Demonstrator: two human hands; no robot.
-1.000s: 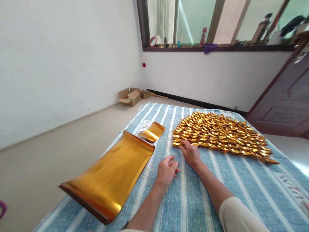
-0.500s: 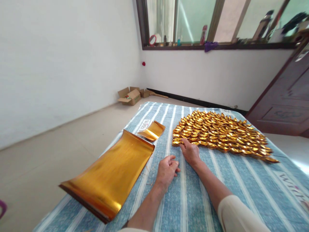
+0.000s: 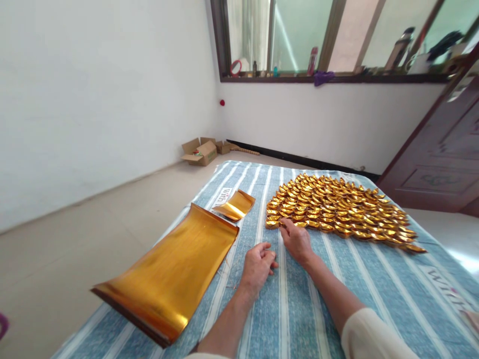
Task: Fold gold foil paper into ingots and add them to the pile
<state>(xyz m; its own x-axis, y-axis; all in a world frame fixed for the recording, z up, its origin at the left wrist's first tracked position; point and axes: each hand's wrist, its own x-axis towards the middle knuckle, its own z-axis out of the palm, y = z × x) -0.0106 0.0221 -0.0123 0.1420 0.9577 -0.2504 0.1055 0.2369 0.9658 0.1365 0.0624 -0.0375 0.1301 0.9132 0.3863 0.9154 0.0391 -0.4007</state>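
Note:
Many gold foil paper ingots (image 3: 333, 204) lie in tight overlapping rows on the blue and white striped cloth (image 3: 269, 319). My right hand (image 3: 297, 241) reaches to the near left edge of these rows, its thumb and fingers closed on a foil ingot there; the fingers partly hide that piece. Left of it, my left hand (image 3: 258, 267) rests low over the cloth, loosely curled with fingers apart and nothing in them. A large stack of gold foil sheets (image 3: 179, 269) lies on the left side, and a smaller foil stack (image 3: 239, 204) sits just beyond it.
Past the far left corner of the cloth, an open cardboard box (image 3: 202, 152) stands on the floor by the wall. A window sill (image 3: 284, 79) holds bottles and a mirror. A dark wooden door (image 3: 437, 144) slants at the right.
The view has tilted slightly, so the background sits a little lower. Both hands stay almost where they were, the right one still at the near edge of the ingots.

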